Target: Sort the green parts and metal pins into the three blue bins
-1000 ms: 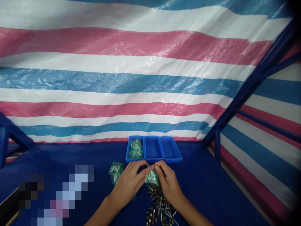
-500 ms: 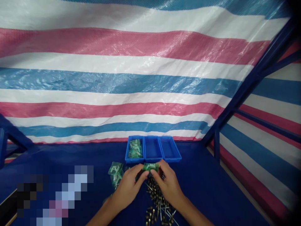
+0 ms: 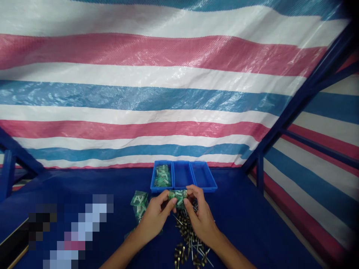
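Left hand point(image 3: 157, 212) and right hand point(image 3: 201, 212), forearms angled in from 7 and 5 o'clock, each pinch narrowly, thumb against fingers, one end of a green packet point(image 3: 178, 195), which lies at 2 o'clock from the left palm, 10 from the right, metal pieces point(image 3: 193, 243) at 5 o'clock from it.

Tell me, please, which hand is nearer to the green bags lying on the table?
Left. The left hand is just to the right of the green bags; the right hand is farther right, at the right end of the held bag.
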`<action>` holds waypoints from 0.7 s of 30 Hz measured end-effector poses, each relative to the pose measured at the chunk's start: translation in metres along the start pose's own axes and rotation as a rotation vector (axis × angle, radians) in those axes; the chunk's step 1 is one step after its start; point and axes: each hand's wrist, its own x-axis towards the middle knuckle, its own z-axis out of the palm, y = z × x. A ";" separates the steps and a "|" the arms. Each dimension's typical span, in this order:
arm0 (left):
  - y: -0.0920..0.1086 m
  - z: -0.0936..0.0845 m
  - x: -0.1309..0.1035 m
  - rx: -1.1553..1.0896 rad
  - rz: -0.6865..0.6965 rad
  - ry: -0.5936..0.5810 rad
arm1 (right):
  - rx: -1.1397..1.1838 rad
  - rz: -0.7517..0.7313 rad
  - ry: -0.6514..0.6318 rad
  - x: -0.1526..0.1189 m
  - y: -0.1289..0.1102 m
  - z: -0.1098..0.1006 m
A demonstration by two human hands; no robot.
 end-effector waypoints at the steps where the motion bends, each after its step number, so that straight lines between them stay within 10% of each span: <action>1: -0.001 0.000 0.001 -0.009 -0.007 0.008 | -0.003 -0.029 0.015 0.000 0.000 0.000; 11: 0.003 -0.003 0.001 -0.075 -0.024 0.016 | -0.105 -0.126 -0.015 0.004 -0.001 -0.003; 21: -0.005 0.000 -0.001 0.060 0.035 0.226 | 0.273 0.202 -0.016 0.006 0.010 0.006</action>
